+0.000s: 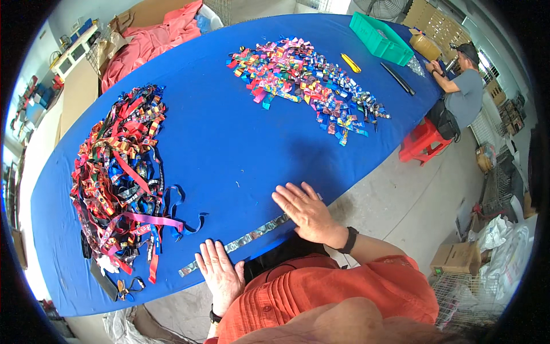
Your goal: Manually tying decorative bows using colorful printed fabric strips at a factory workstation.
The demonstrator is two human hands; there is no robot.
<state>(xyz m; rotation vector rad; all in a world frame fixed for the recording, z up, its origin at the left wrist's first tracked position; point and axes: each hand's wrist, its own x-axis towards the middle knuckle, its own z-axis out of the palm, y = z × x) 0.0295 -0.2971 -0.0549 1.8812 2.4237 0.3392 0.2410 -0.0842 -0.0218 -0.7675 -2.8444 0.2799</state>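
A long printed ribbon strap (pixel 255 234), grey-green and patterned, lies stretched flat along the near edge of the blue-covered table (pixel 223 149). My left hand (pixel 220 272) rests palm down over it near its left end, fingers extended. Over its right part my right hand (pixel 306 213) lies flat too, fingers stretched out and pointing away to the left. Under both palms the strap is hidden. To the left sits a large tangled heap of colourful ribbon straps (pixel 117 172). Farther off lies a wide pile of short folded ribbon pieces (pixel 303 80).
A yellow cutter knife (pixel 350 63), a dark rod-like tool (pixel 398 78) and a green crate (pixel 380 40) are at the far right. Another person (pixel 463 89) sits there by a red stool (pixel 424 141). Small cords with metal parts (pixel 129 288) lie at the near left corner.
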